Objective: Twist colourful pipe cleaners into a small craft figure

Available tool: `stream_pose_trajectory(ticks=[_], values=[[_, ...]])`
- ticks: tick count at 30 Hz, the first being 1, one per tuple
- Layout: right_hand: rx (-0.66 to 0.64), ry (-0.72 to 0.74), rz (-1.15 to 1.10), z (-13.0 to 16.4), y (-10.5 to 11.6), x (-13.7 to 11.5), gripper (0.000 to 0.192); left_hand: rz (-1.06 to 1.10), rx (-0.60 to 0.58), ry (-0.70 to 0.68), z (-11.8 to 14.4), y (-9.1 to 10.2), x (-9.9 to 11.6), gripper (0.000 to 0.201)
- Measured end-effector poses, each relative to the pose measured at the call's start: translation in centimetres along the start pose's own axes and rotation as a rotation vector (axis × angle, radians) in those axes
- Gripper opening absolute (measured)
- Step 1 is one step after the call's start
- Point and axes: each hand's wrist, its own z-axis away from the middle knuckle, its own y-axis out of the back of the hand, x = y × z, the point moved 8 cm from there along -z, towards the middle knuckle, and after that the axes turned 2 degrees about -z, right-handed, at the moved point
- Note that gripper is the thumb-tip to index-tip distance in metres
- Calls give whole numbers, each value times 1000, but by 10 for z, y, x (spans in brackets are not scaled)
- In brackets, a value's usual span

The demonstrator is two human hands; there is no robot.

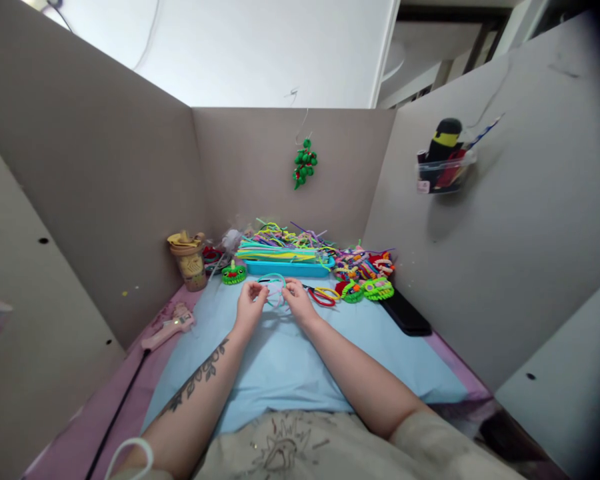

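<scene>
A: Pipe cleaners (275, 288), a teal and pale pink loop of them, sit between both hands near the middle of the table, just in front of the blue tray (286, 269).

B: How is each grip?

A: Left hand (250, 305) pinches the loop's left side with fingers clenched on it; right hand (297, 299) does the same on the right side. Both hands hover just above the light blue mat (290, 360), almost touching each other.

B: What lies around them?

A: At 12 o'clock from the hands, the blue tray carries a heap of loose coloured stems (280, 241). At 1 to 2 o'clock lie red-handled scissors (321, 295) just beside the right hand, then green woven pieces (373, 289) and a multicoloured pile (363, 265). A black flat object (405, 312) lies at 3 o'clock, near the right partition.

B: And the left side?

A: At 10 o'clock, a small green piece (233, 273) and a tan cup (189, 259) stand by the left partition. At 8 o'clock a pink glue gun (170, 326) rests on the pink table (87, 430), its black cord trailing toward the viewer. A green beaded ornament (305, 163) hangs on the back wall, and a clear holder with tools (443, 167) is fixed to the right wall.
</scene>
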Motion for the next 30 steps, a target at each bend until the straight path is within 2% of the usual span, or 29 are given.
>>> stream_pose_trajectory(ticks=[4, 9, 13, 17, 22, 30], values=[[62, 10, 31, 0, 6, -1, 19, -271, -42, -116, 7, -4, 16, 23], [166, 17, 63, 2, 15, -5, 21, -409, -128, -161, 12, -17, 11, 23], [97, 9, 23, 3, 7, -4, 20, -371, -150, -117, 10, -20, 6, 24], [41, 3, -5, 4, 0, -3, 17, -235, -158, -26, 10, -18, 3, 28], [44, 0, 45, 4, 2, -6, 12, -95, -67, 111, 8, -11, -9, 28], [102, -16, 39, 5, 10, -12, 16, -30, -65, 134, 5, -10, -9, 25]])
